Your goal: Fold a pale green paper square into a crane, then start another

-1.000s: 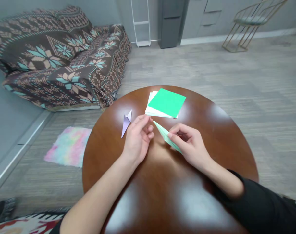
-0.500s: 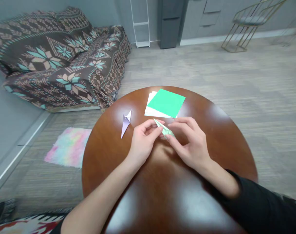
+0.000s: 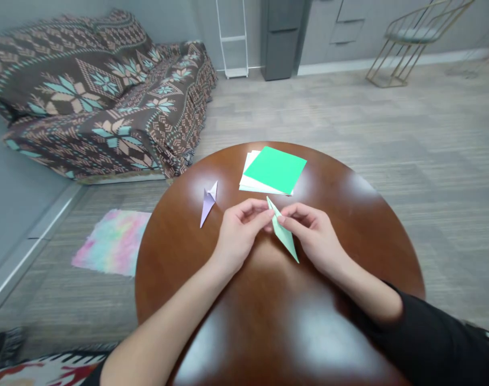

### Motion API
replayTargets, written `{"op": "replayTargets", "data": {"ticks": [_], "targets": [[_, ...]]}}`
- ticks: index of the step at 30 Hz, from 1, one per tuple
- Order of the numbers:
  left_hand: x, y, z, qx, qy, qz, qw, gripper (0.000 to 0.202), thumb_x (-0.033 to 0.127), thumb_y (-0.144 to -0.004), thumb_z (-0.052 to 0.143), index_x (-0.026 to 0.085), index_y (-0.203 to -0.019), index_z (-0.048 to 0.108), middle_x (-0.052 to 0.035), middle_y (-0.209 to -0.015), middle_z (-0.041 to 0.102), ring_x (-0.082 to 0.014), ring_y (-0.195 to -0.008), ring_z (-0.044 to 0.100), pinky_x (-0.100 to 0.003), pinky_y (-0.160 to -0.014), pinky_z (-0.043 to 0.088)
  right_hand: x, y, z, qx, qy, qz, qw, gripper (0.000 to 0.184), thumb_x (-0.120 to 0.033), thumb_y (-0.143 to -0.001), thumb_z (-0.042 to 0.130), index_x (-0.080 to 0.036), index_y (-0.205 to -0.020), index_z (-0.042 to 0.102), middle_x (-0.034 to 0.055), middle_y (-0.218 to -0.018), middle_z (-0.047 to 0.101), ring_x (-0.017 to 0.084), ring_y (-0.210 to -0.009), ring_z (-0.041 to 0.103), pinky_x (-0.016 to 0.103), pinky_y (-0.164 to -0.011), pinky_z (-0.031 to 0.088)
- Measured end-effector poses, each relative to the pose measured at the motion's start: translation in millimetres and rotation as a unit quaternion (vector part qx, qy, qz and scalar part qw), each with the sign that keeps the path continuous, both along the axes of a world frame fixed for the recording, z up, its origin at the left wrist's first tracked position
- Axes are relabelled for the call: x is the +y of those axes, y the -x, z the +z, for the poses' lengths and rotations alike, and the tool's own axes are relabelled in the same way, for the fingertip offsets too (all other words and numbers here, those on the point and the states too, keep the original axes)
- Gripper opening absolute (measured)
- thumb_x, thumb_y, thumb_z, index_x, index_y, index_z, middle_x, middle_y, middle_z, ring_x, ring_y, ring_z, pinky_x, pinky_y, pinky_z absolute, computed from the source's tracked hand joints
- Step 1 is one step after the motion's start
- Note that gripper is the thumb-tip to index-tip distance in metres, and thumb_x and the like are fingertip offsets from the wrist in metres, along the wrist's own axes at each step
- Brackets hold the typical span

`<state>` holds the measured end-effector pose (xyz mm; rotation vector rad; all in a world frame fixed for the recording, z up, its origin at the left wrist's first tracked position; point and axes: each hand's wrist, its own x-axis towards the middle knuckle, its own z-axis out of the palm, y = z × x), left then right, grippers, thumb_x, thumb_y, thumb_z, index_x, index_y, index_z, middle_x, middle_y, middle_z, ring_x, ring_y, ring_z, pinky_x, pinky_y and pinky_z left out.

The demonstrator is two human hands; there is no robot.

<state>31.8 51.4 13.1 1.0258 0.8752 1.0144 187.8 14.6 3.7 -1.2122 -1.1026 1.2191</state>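
Note:
A narrow, pointed piece of folded light-green paper [image 3: 284, 235] is held over the round brown table [image 3: 276, 316]. My left hand [image 3: 238, 236] pinches its upper part from the left. My right hand [image 3: 315, 238] pinches it from the right, fingers curled round it. Its lower tip points down toward me. A small folded lilac paper figure [image 3: 208, 202] lies on the table left of my left hand. A stack of square sheets, green on top [image 3: 275, 170], lies just beyond my hands.
A sofa under a patterned brown throw [image 3: 95, 91] stands at the left. A pastel cloth [image 3: 110, 241] lies on the floor beside the table. A gold wire chair [image 3: 413, 43] and a grey cabinet [image 3: 280, 37] stand at the back.
My left hand has closed in on the green paper and taken hold of it. The folded piece has turned from lying flat to more upright, its long tip swinging down toward me.

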Motion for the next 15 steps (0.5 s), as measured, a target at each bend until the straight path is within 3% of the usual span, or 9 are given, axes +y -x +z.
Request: {"op": "replayTargets", "data": {"ticks": [5,10,15], "targets": [[-2.5,-1.2,1.0,-0.002,0.011,0.013,1.000,0.018,0.027,-0.071,0.085,0.015,-0.072,0.072,-0.0001,-0.069,0.067,-0.0094,-0.061,0.056,-0.022,-0.063,0.045,-1.4,1.6,-1.3,-0.009,-0.008,0.028,1.000,0.020,-0.038,-0.084,0.074,-0.019,-0.087,0.069,0.0014,-0.075,0.071,0.016,-0.069,0.061,0.027,-0.062,0.044],[-2.7,-1.1,-1.1,-0.045,0.051,0.008,0.998,0.016,0.024,-0.072,0.083,0.014,-0.071,0.071,-0.0008,-0.069,0.066,-0.0088,-0.063,0.054,-0.020,-0.063,0.044,-1.3,2.1,-0.9,-0.016,0.007,0.044,0.999,0.028,-0.043,-0.082,0.076,-0.017,-0.074,0.067,0.0006,-0.067,0.066,0.013,-0.059,0.053,0.026,-0.057,0.038],[4.4,4.0,0.4,-0.084,0.057,0.063,0.993,0.014,0.021,-0.076,0.079,0.014,-0.070,0.069,0.0010,-0.066,0.058,-0.0080,-0.065,0.052,-0.018,-0.061,0.042,-1.8,2.8,-0.5,0.000,0.037,0.048,0.998,0.031,-0.042,-0.077,0.079,-0.017,-0.070,0.064,-0.0022,-0.061,0.059,0.011,-0.055,0.048,0.025,-0.054,0.036]]}}
